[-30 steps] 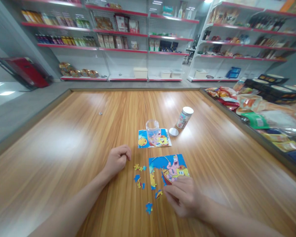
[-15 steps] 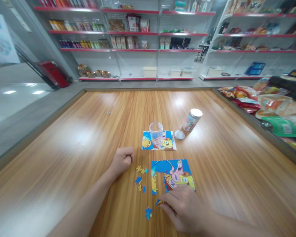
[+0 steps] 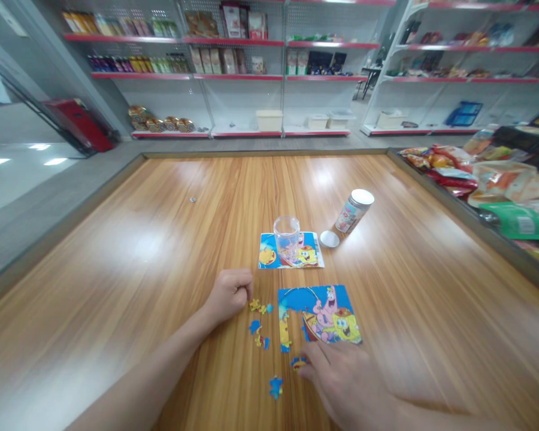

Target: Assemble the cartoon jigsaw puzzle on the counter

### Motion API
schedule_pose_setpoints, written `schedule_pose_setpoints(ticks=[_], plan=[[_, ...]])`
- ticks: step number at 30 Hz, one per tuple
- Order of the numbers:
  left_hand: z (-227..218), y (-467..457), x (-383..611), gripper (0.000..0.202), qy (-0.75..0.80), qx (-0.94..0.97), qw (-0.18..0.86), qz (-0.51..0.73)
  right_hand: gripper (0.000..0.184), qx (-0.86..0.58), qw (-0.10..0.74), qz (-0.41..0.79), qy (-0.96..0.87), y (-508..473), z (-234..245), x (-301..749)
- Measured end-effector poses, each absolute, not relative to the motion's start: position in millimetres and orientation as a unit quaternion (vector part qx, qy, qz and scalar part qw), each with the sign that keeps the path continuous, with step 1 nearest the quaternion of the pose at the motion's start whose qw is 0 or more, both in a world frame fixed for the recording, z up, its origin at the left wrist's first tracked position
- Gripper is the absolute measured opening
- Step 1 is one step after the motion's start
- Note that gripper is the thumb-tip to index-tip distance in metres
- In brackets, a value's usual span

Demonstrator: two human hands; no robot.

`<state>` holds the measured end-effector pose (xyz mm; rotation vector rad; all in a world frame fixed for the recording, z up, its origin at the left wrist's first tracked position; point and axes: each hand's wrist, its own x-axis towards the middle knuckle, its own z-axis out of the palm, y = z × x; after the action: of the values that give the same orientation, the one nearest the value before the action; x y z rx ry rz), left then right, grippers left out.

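A partly assembled cartoon jigsaw puzzle [image 3: 327, 302] lies on the wooden table, with a gap in its lower left part. Just below that gap, my right hand [image 3: 341, 377] pinches the edge of a blue and yellow puzzle piece [image 3: 298, 363] between thumb and forefinger. My left hand [image 3: 229, 293] rests on the table as a loose fist, left of the puzzle. Near it are loose yellow pieces [image 3: 256, 306], a blue piece [image 3: 254, 327] and a small multicoloured cluster [image 3: 260, 341]. Another blue piece [image 3: 275, 387] lies closer to me.
Behind the puzzle, a clear cup [image 3: 287, 236] stands on a printed picture sheet [image 3: 267, 255]. To its right are a round lid [image 3: 329, 239] and a can [image 3: 354, 211]. Packaged snacks [image 3: 498, 179] fill the right side beyond the table's raised edge [image 3: 431, 191]. Stocked shelves stand behind.
The view has tipped down slightly. My right fingers have shifted a little to the right, uncovering more of the blue and yellow piece. My left fist stays beside the loose pieces.
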<state>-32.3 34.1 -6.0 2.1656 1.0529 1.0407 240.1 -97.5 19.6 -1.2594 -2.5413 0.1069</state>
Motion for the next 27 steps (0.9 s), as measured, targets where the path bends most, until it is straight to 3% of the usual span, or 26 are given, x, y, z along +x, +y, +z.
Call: schedule_pose_setpoints(ticks=[18, 27], plan=[[-5, 29, -31, 0.028, 0.307, 0.861, 0.195, 0.356, 0.017, -0.45, 0.088, 0.072, -0.886, -95, 25, 239], [-2, 22, -25, 0.027, 0.276, 0.878, 0.176, 0.35, 0.018, -0.453, 0.106, 0.078, -0.882, -95, 27, 238]])
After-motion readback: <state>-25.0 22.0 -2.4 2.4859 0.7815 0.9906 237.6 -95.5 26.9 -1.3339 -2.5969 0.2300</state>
